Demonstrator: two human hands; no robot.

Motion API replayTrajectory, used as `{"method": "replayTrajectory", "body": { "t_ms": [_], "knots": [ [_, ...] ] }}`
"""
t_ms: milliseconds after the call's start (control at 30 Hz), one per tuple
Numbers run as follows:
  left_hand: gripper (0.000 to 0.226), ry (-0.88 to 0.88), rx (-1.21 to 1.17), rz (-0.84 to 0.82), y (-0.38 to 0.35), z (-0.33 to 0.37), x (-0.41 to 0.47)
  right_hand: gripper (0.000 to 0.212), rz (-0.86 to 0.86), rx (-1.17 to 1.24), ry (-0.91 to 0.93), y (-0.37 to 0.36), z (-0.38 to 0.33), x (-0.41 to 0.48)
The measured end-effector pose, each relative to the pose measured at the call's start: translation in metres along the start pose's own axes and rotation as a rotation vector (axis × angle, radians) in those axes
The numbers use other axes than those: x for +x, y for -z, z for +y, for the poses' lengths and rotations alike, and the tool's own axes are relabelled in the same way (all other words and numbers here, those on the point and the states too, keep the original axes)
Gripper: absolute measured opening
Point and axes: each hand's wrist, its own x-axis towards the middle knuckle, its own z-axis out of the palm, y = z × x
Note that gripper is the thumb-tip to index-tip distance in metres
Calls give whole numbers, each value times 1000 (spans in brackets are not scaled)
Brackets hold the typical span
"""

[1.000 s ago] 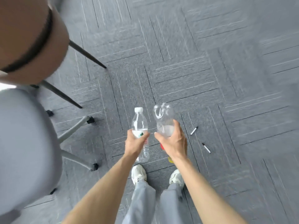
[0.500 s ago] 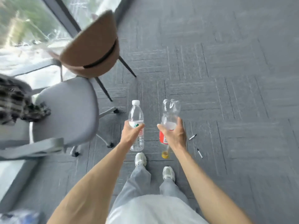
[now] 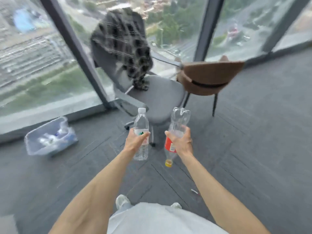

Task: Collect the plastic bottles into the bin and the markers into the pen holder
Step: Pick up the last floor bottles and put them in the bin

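My left hand (image 3: 135,141) grips a clear water bottle (image 3: 141,122) with a white cap, held upright. My right hand (image 3: 181,141) grips a clear bottle with a red label (image 3: 179,120), held upside down so its yellow cap points at the floor. A translucent plastic bin (image 3: 33,144) stands on the carpet to the left by the window, with several bottles inside. One marker (image 3: 194,191) lies on the carpet beside my right forearm. No pen holder is in view.
A grey office chair (image 3: 160,97) with a checked garment over its back stands just beyond the bottles. A brown chair (image 3: 211,76) is to its right. Floor-to-ceiling windows (image 3: 33,56) close off the far side. My feet are at the bottom.
The view has swung up and left, from the floor toward the windows. The bin has come into sight. Both hands still hold their bottles in front of me.
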Motion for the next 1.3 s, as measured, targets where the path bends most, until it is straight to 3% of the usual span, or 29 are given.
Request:
{"method": "replayTrajectory", "body": {
  "t_ms": [100, 300, 433, 533, 600, 833, 1300],
  "knots": [
    [59, 34, -155, 112, 70, -27, -7, 74, -148, -56, 78, -72, -29, -19],
    [83, 144, -338, 367, 225, -107, -16, 78, -388, -106, 130, -240, -70, -72],
    [60, 158, -383, 438, 323, -151, -17, 82, -465, -144, 167, -344, -94, -112],
    [74, 163, -416, 484, 388, -175, -14, 77, -529, -167, 229, -406, -114, -138],
    [82, 180, -450, 526, 422, -185, -11, 77, -560, -184, 264, -440, -125, -152],
    [69, 226, -449, 620, 514, -208, 22, 76, -660, -258, 312, -565, -147, -165],
    [77, 427, -389, 672, 702, -218, 175, 81, -770, -284, 161, -808, -205, -85]
  ]
}}
